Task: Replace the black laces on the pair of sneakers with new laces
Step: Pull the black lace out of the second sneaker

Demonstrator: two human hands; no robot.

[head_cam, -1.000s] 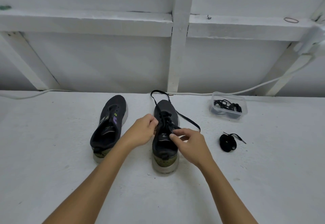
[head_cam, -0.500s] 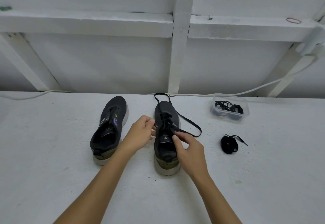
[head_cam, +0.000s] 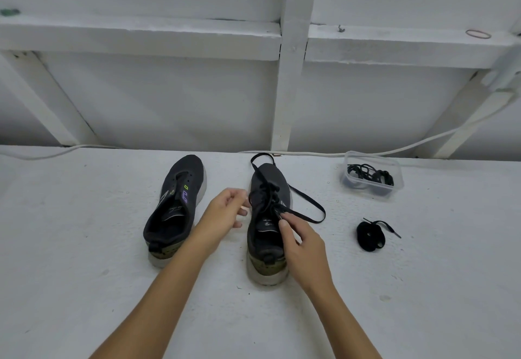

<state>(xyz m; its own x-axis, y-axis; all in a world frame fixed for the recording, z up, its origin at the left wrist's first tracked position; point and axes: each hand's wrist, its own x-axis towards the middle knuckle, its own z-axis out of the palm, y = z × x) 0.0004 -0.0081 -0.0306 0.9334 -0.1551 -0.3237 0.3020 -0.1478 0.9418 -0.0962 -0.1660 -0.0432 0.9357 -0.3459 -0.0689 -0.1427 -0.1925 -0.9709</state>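
I see the right hand (head_cam: pixel 303 245) pinching the black lace (head_cam: pixel 307 212) over the right sneaker (head_cam: pixel 267 226), mid-surface. The left hand (head_cam: pixel 222 214) is beside that sneaker with fingers curled; whether it holds lace, I cannot tell. The left sneaker (head_cam: pixel 174 206) stands unlaced. A coiled lace (head_cam: pixel 369 236) lies rightward; a plastic tub (head_cam: pixel 370 178) of laces sits near the far edge.

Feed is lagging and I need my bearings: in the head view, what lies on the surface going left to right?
Unlaced sneaker → left hand → laced sneaker → right hand → coiled lace. The clear tub of laces sits farther back, above the coil.
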